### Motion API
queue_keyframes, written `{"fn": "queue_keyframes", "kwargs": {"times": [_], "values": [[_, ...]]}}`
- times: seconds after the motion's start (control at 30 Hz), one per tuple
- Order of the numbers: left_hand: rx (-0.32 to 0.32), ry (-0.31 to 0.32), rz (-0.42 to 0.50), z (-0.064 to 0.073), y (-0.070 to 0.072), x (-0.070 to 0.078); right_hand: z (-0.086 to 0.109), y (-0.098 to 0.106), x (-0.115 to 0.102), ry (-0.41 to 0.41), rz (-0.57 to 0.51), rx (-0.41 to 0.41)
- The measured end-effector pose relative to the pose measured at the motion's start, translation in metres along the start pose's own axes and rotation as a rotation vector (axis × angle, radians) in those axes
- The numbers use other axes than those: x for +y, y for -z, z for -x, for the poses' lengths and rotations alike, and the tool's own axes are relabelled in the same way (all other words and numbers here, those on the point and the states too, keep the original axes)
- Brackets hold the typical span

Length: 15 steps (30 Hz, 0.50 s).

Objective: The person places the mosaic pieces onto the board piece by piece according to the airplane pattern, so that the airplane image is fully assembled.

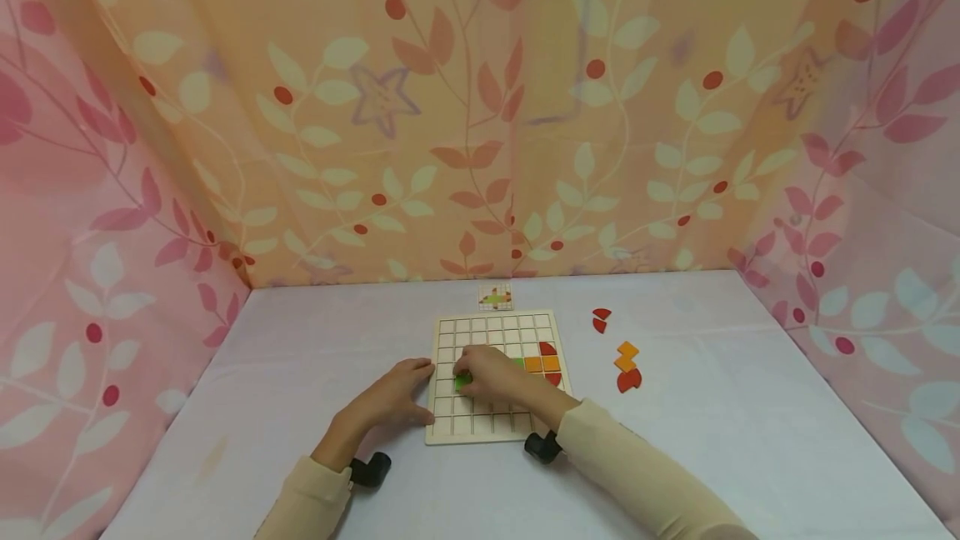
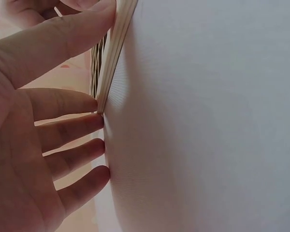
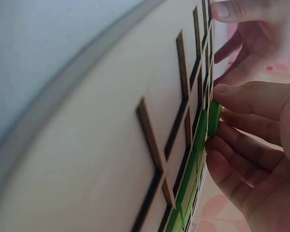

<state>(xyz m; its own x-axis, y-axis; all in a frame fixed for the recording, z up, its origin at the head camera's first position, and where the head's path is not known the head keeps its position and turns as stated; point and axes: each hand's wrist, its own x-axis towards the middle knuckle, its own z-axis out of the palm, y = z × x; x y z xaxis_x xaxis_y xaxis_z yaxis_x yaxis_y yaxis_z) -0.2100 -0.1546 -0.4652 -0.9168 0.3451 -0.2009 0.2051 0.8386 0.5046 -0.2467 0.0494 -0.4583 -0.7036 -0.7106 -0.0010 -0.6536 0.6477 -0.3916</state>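
Item: one green piece (image 3: 215, 118), small, flat, plain bright green, its outline partly covered by fingers. Location: over the left part of the grid board (image 1: 483, 427); in my right wrist view it stands proud of the surface, though whether it touches I cannot tell.

Item: my right hand (image 1: 491, 375), thumb and fingertips pinching the green piece.

Item: my left hand (image 1: 393, 394), fingers extended and spread, thumb apart from them, touching the board's left edge.

Item: the board itself, pale wood, plain border, grid channels with dark brown sides. Set in it, toward the right edge: two orange squares (image 1: 532, 365) side by side, a red quarter-round (image 1: 548, 348) beyond and another (image 1: 553, 378) nearer me; green pieces (image 1: 519, 363) run alongside, mostly behind my right hand.

Item: one picture card (image 1: 495, 298), gridded, green and reddish figure, just beyond the board.

Item: loose to the right, red wedges (image 1: 602, 313) and orange tiles (image 1: 628, 349), flat on the white cloth (image 1: 720, 373).
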Motion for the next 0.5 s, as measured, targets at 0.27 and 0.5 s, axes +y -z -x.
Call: {"fn": "queue_keyframes", "kwargs": {"times": [0.27, 0.5], "values": [[0.003, 0.001, -0.005, 0.0011, 0.0003, 0.0009, -0.0011, -0.0028, -0.0028, -0.001, 0.051, 0.004], [0.001, 0.003, -0.002, 0.0011, -0.0003, 0.0003, -0.0013, -0.0032, -0.0043, 0.003, 0.061, 0.002]]}}
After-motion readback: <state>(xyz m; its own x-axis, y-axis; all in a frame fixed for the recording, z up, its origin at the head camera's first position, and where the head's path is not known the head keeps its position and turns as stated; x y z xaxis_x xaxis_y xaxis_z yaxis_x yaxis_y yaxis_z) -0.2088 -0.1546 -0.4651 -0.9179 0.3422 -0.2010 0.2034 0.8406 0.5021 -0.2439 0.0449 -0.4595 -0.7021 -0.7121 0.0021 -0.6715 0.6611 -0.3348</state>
